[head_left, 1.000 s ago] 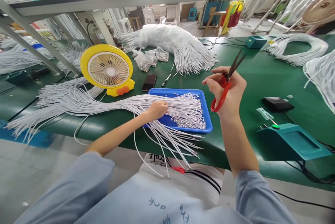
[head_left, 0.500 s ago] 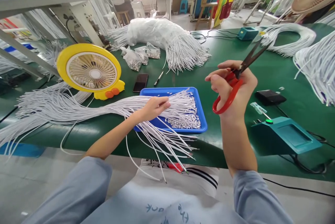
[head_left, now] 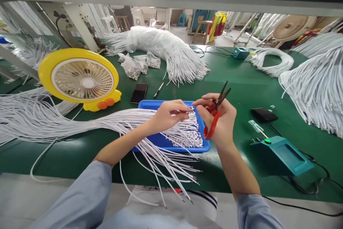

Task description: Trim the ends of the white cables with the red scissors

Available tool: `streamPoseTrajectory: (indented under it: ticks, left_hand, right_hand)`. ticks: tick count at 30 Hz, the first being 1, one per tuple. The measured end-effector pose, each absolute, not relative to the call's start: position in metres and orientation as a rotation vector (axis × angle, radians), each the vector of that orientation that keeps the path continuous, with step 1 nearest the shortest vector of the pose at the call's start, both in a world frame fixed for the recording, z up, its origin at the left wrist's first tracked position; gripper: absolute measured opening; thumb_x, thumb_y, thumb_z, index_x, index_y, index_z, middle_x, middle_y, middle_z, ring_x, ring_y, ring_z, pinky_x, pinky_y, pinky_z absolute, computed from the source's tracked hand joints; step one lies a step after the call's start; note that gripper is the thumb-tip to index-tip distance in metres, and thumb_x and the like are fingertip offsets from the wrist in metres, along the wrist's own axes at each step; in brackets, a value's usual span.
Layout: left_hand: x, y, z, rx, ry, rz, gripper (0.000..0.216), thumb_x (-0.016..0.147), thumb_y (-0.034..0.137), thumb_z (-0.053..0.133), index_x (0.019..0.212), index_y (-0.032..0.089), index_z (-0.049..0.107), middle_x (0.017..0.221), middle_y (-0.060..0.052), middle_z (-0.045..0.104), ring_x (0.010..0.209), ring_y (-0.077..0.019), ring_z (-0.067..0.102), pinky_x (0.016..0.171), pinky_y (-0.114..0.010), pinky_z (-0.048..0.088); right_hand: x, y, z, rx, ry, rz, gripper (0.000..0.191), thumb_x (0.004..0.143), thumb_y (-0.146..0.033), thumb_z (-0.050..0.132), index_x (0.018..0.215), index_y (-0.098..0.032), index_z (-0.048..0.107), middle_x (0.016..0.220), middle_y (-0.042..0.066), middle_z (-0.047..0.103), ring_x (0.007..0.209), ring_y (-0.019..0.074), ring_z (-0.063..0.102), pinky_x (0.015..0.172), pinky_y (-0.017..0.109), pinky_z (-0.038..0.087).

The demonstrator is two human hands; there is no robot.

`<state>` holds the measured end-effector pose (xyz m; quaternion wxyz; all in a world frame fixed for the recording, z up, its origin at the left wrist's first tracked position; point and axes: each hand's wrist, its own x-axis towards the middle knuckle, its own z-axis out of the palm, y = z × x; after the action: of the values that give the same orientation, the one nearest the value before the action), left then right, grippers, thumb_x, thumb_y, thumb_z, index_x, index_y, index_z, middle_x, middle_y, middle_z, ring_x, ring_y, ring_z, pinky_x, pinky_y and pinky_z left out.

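My right hand [head_left: 221,122] grips red-handled scissors [head_left: 214,120], their dark blades pointing up and away. My left hand [head_left: 168,114] is closed in a pinch on a thin white cord pulled up from the bundle of white cords [head_left: 88,123]. That bundle lies across the green table and over a blue tray [head_left: 150,104]. The two hands are close together above the tray, fingertips almost meeting. Small metal bits lie in the tray under the cord ends. Several loose cords hang over the table's front edge toward my lap.
A yellow desk fan [head_left: 79,79] stands at the left. A phone [head_left: 139,92], a pen [head_left: 158,89] and bags of metal parts [head_left: 134,68] lie behind the tray. A teal device [head_left: 285,152] and a black box [head_left: 264,114] sit at the right. More cord bundles [head_left: 318,86] lie around.
My right hand has come down and left with the scissors, next to my left hand. My left hand has lifted off the bundle and pinched a cord.
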<state>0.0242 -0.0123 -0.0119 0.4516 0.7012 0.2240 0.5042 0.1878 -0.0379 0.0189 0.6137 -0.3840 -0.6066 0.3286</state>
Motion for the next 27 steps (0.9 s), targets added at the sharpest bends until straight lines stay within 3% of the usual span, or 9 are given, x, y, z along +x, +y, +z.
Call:
streamPoseTrajectory:
  ticks: [8, 15, 27]
  left_hand:
    - [0.023, 0.001, -0.007, 1.714, 0.704, 1.231, 0.008, 0.076, 0.017, 0.072, 0.082, 0.012, 0.074, 0.078, -0.006, 0.070, 0.070, -0.0121, 0.064, 0.065, -0.024, 0.056]
    - [0.020, -0.002, -0.004, 1.727, 0.685, 1.258, 0.006, 0.076, 0.016, 0.073, 0.080, 0.012, 0.072, 0.075, -0.004, 0.070, 0.068, -0.0100, 0.064, 0.064, -0.020, 0.056]
    - [0.015, -0.002, 0.001, 1.767, 0.734, 1.391, 0.005, 0.081, 0.016, 0.068, 0.079, 0.013, 0.071, 0.069, -0.002, 0.066, 0.060, -0.0079, 0.060, 0.056, -0.018, 0.053]
  right_hand:
    - [0.184, -0.028, 0.012, -0.965, -1.408, 0.699, 0.024, 0.075, -0.023, 0.073, 0.094, -0.024, 0.058, 0.083, -0.001, 0.072, 0.065, 0.0123, 0.061, 0.059, 0.027, 0.047]
    - [0.184, -0.025, 0.010, -1.005, -1.494, 0.668, 0.031, 0.071, -0.027, 0.077, 0.096, -0.026, 0.059, 0.076, -0.002, 0.068, 0.064, 0.0131, 0.060, 0.057, 0.028, 0.046]
    - [0.189, -0.028, 0.015, -1.039, -1.598, 0.645, 0.022, 0.079, -0.024, 0.068, 0.099, -0.025, 0.061, 0.075, -0.002, 0.066, 0.067, 0.0127, 0.062, 0.059, 0.026, 0.047]
